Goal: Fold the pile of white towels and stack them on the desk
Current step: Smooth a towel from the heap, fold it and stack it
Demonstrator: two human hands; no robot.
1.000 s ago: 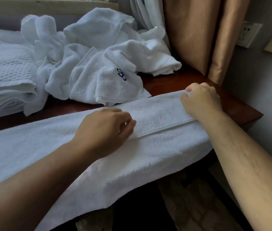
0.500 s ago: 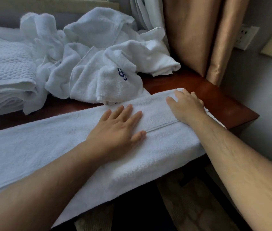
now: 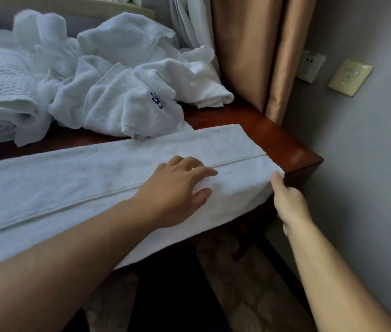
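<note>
I see the left hand [image 3: 177, 188] lying flat, fingers spread, on the long towel [image 3: 70, 183] stretched along the desk's [image 3: 283, 142] front edge. The right hand [image 3: 289, 204] pinches its right end, thumb on top. Behind, the crumpled pile [image 3: 122, 92] touches a folded stack [image 3: 0, 92]

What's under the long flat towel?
The brown desk: its bare corner shows past the right end of the towel. The desk top beneath is covered, so anything lying there can't be seen.
</note>
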